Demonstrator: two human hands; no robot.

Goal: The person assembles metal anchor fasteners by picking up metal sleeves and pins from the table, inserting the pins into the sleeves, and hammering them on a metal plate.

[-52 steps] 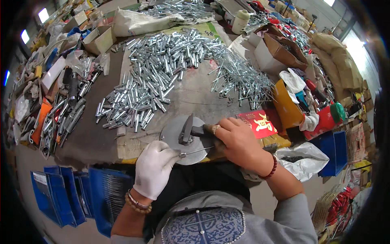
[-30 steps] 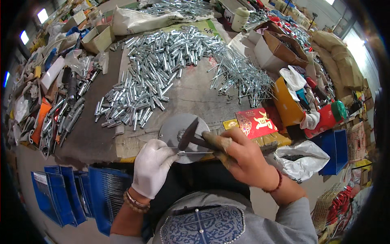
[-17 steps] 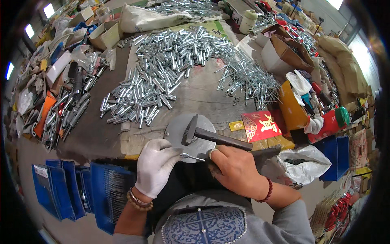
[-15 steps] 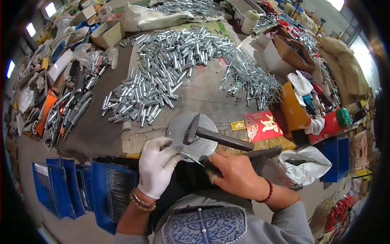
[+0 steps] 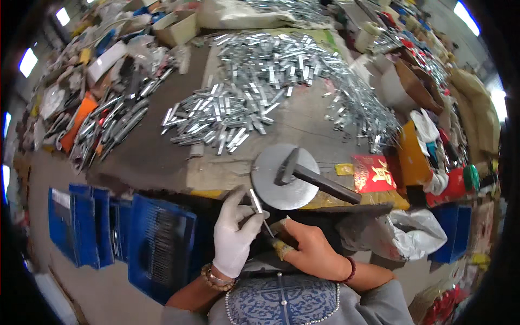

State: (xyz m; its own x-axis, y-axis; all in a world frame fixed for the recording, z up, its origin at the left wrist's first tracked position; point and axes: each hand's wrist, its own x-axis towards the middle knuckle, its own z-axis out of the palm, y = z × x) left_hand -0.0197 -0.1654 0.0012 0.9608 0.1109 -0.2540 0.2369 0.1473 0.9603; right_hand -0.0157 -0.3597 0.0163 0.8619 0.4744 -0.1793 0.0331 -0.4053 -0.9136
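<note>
In a white glove, my left hand (image 5: 234, 238) pinches a short silver metal tube (image 5: 255, 199) between thumb and fingers, tilted above the front edge of the bench. My right hand (image 5: 317, 249), bare with yellowish wraps on its fingertips, closes on a thin metal rod (image 5: 268, 229). The rod points up at the tube's lower end; whether it is inside cannot be told. Just beyond the hands lies a round grey metal plate (image 5: 290, 197). A hammer (image 5: 327, 185) rests across it, its dark handle reaching to the right.
Heaps of short silver tubes (image 5: 233, 111) and thin metal rods (image 5: 368, 111) cover the bench (image 5: 227, 173). A red card (image 5: 374, 173) lies right of the hammer. Blue bins (image 5: 141, 244) stand below left; a white sack (image 5: 411, 235) sits at the right.
My view has shifted, so the bench appears farther right and higher. The tube now stands more upright in my left hand, and both hands are a little nearer to me, off the plate.
</note>
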